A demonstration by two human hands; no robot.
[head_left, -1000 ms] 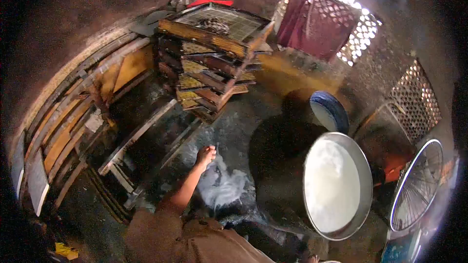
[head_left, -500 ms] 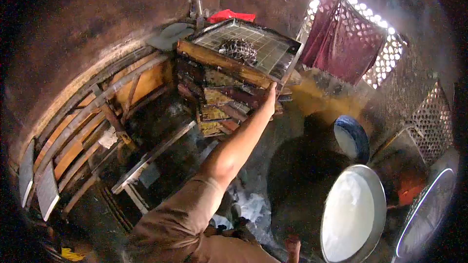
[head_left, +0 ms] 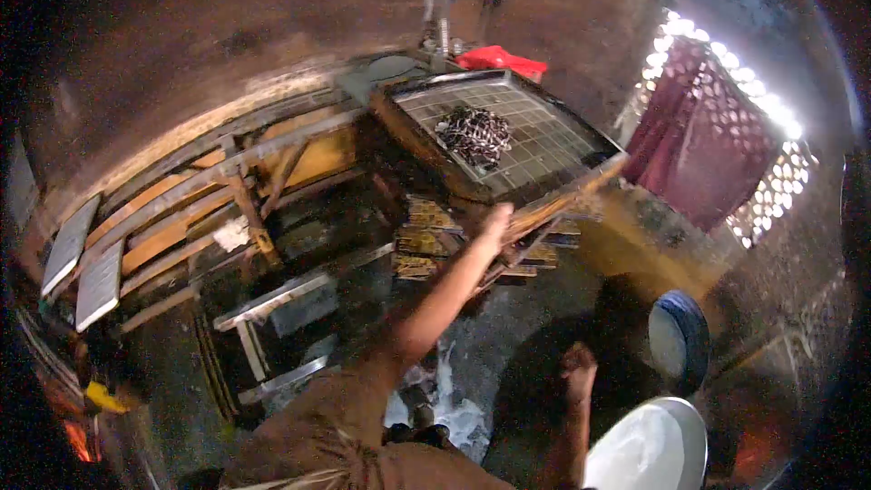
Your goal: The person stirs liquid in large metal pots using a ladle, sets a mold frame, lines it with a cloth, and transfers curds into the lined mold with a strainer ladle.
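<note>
My left hand [head_left: 494, 222] is on the near corner of a wooden-framed tray [head_left: 567, 204] with a gridded, tile-like surface. The fingers appear bent over the frame's edge, partly hidden. On the tray lies a dark, shiny, speckled heap [head_left: 474, 136] that I cannot identify. Beneath it is a stack of rough wooden pieces [head_left: 426, 240]. My right hand [head_left: 579, 370] hangs low to the right, away from the tray. Its fingers look curled, but blur and shadow hide whether anything is in them. Closest to it is a wide metal basin [head_left: 653, 445] with white contents.
A blue-rimmed round container [head_left: 680, 340] stands at right. A maroon cloth [head_left: 708, 136] hangs over a perforated window. Wooden racks [head_left: 190, 209] line the left wall, with a low bench-like frame [head_left: 272, 299] before them. A red item [head_left: 504, 61] lies behind the tray.
The view has shifted, placing most things lower and farther right. The tray appears turned, its near corner now farther left against the background. My right hand has risen into fuller view.
</note>
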